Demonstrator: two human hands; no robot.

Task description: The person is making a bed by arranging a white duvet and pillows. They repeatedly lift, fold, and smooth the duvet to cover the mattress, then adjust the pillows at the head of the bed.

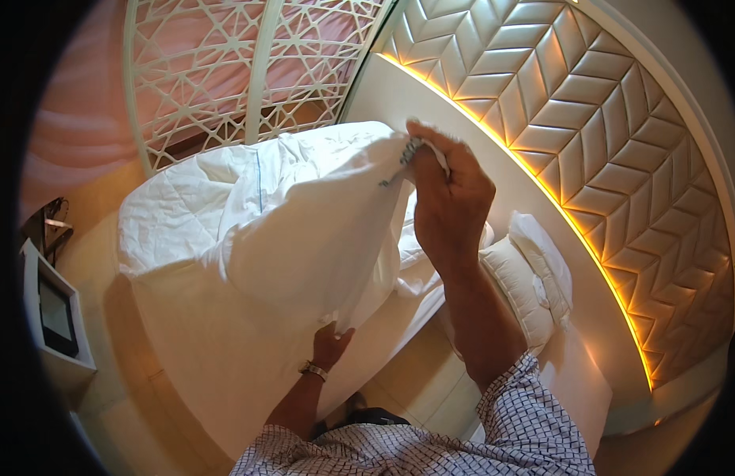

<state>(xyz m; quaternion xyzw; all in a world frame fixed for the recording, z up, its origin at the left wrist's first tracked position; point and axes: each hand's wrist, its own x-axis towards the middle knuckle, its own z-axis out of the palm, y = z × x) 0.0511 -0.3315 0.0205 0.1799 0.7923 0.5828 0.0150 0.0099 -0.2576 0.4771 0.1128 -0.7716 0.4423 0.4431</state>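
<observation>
A large white bed sheet (304, 230) hangs in front of me and spreads down to the left over the bed. My right hand (455, 182) is raised high, its fingers closed on a gathered edge of the sheet; a small dark marking shows on the cloth beside the fingers. Lower down, my left hand (333, 345), with a wristwatch (313, 370) below it, grips another part of the same sheet. Some of its fingers are hidden by the cloth. Behind the raised sheet lies a rumpled white quilt (177, 206).
To the right, white pillows (517, 289) rest near a padded headboard wall (574, 119) edged by a glowing light strip (510, 147). A white lattice screen (256, 71) stands behind the bed. At the left are a low white cabinet (58, 309) and tiled floor (137, 389).
</observation>
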